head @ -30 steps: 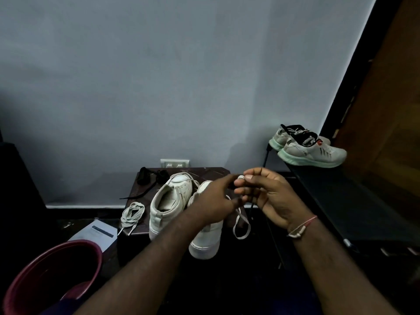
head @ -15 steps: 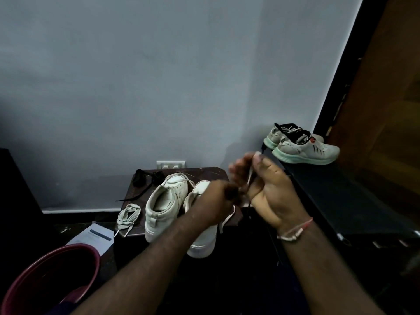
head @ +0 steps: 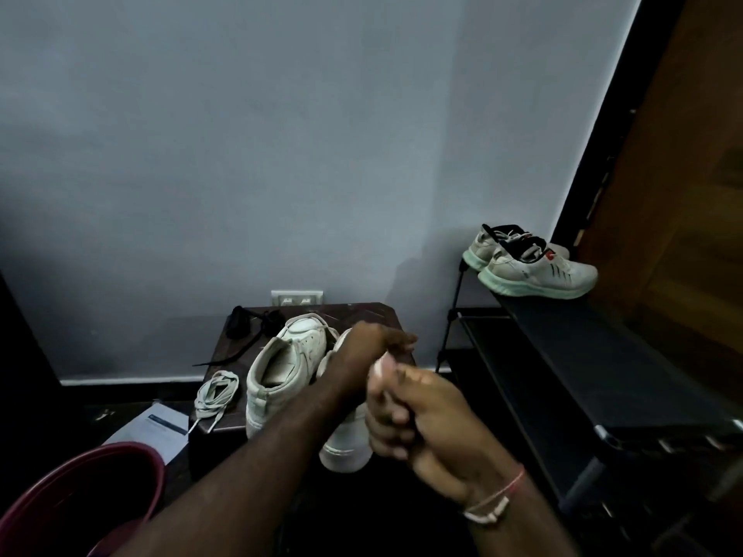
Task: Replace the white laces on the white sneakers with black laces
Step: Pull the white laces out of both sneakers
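Obs. Both hands meet at lower centre of the frame, over the white sneakers (head: pixel 281 367).

Right hand (head: pixel 406 412): closed in a fist and motion-blurred. A pale strip shows at its top. I judge this to be the second white lace (head: pixel 379 364), pinched there.

Left hand (head: pixel 372 349): back toward us, fingers bent, touching the right hand. Cannot tell whether it grips anything.

Sneakers stand side by side, heels toward us, on the surface (head: pixel 382 315). The one nearer frame right is largely hidden by the forearm, and its heel appears to stick out past the near edge. A loose white lace (head: pixel 215 391) lies coiled at the surface's lower-left corner. Black laces (head: pixel 251 321) are bundled at the back left, untouched.

Handling (judgement): laces are light and limp, stiff only at the tips. Take hold close to the tip for threading and pull straight, or it may snag in an eyelet. Sneakers are light and fairly stiff, so steady them by the heel or collar.

Room: small dark wooden surface against a grey wall, with a socket (head: pixel 296 298) just behind it. Paper sheet (head: pixel 157 428) and maroon tub (head: pixel 80 496) at lower left. A dark shoe rack (head: pixel 563 355) at right carries grey running shoes (head: pixel 534 271). Wooden door (head: pixel 683 195) at upper right. Light is dim.
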`<move>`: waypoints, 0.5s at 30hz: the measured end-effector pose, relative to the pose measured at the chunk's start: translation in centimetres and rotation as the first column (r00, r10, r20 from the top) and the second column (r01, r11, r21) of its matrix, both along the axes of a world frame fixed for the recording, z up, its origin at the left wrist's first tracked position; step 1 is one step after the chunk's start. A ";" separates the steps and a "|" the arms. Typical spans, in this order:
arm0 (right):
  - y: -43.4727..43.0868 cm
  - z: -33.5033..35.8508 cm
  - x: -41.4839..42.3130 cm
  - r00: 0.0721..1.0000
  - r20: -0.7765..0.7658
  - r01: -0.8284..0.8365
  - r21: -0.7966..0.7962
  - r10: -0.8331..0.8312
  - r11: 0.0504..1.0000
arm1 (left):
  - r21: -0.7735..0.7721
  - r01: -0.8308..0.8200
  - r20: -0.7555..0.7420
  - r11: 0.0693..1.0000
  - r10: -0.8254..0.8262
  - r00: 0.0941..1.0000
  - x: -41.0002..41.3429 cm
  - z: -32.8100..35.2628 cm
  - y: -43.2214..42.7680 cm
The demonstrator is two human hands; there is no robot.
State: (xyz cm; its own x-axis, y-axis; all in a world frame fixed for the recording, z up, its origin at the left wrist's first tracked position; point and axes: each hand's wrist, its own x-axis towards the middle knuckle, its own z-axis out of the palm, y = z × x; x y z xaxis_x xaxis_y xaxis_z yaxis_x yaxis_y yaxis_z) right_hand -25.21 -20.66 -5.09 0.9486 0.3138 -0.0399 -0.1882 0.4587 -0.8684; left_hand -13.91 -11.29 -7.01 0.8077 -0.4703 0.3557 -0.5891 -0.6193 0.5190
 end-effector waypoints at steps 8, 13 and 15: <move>-5.0 -0.7 10.1 0.576 0.733 0.804 -0.430 -0.361 0.411 | -0.056 -0.027 -0.057 0.998 0.024 0.998 0.4 -1.2 0.4; -4.3 -5.1 6.2 0.964 0.262 0.221 -0.872 0.036 0.437 | -0.288 -0.216 -0.174 0.933 0.170 0.970 2.7 -1.1 1.3; -3.3 -4.6 4.3 0.985 0.078 -0.038 -0.767 0.152 0.640 | -0.206 -0.201 -0.205 0.958 0.159 0.966 3.2 -1.2 0.8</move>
